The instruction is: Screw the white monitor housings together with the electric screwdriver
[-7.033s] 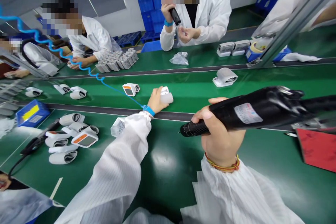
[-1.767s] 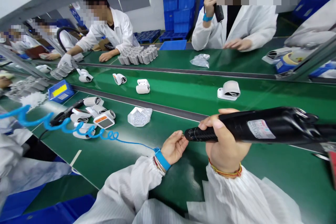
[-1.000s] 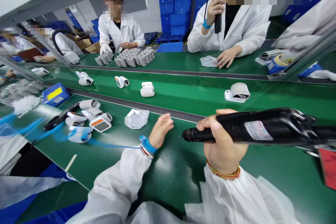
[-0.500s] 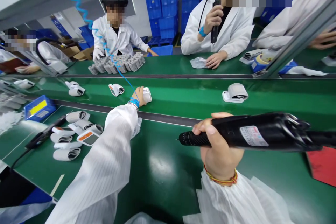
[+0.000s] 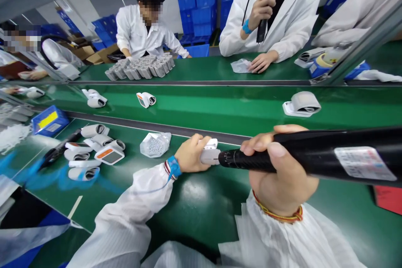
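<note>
My left hand [image 5: 190,153] grips a small white device [image 5: 210,155] on the near green table, just this side of the dark strip that borders the conveyor. My right hand [image 5: 282,171] is wrapped round a black electric screwdriver [image 5: 314,157] that lies almost level, its tip touching the white device. A blue wrist strap [image 5: 173,166] sits on my left wrist.
A clear bag of small screws [image 5: 155,144] lies left of my hand. Several white cuff devices [image 5: 94,150] and a second black screwdriver [image 5: 58,150] lie further left. More devices [image 5: 301,104] ride the green conveyor [image 5: 220,109]. Co-workers in white coats work across it.
My left hand took the white device off the conveyor and drew it back to the near table, against the screwdriver tip. The screwdriver has stayed near level in my right hand.
</note>
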Demonstrator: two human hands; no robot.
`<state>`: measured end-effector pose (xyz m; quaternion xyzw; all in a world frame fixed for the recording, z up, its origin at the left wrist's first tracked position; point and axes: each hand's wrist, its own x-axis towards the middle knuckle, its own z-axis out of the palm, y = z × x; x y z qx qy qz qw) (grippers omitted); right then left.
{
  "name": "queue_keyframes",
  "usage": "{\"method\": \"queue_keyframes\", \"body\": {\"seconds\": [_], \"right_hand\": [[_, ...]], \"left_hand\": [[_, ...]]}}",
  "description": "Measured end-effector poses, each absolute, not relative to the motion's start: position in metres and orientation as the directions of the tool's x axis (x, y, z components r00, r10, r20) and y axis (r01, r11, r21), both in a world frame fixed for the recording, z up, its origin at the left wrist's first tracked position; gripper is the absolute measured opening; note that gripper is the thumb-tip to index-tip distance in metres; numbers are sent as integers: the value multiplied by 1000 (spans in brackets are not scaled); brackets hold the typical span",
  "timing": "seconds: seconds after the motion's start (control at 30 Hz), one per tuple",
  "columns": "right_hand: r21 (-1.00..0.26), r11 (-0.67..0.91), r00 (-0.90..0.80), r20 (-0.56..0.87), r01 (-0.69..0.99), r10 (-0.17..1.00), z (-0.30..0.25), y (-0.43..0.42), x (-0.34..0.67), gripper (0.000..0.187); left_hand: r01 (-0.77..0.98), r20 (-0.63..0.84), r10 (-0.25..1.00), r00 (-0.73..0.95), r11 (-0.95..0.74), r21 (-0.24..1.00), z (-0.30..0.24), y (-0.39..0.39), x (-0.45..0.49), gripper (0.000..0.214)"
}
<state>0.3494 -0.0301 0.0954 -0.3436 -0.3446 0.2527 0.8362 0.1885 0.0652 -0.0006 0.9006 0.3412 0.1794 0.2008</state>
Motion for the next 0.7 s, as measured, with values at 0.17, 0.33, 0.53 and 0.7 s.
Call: {"method": "queue_keyframes", "body": {"seconds": [0.17,0.33,0.53,0.7], "right_hand": [[-768,606,626,373,-206,685,94,-28,346,22],[-788,588,584,395,-181,709,82,-25,346,23],[-816,561,552,405,-142,729,74,-21,345,24],[-804,578,549,424,-137,720,72,-19,344,24]], "left_hand": [[541,165,687,708,-678,498,0,28,190,65],[538,204,675,709,-705,461,-2,20,194,63],[521,195,658,728,-715,467,-1,20,197,57],[542,178,635,752,-748,382,1,21,197,62]]}}
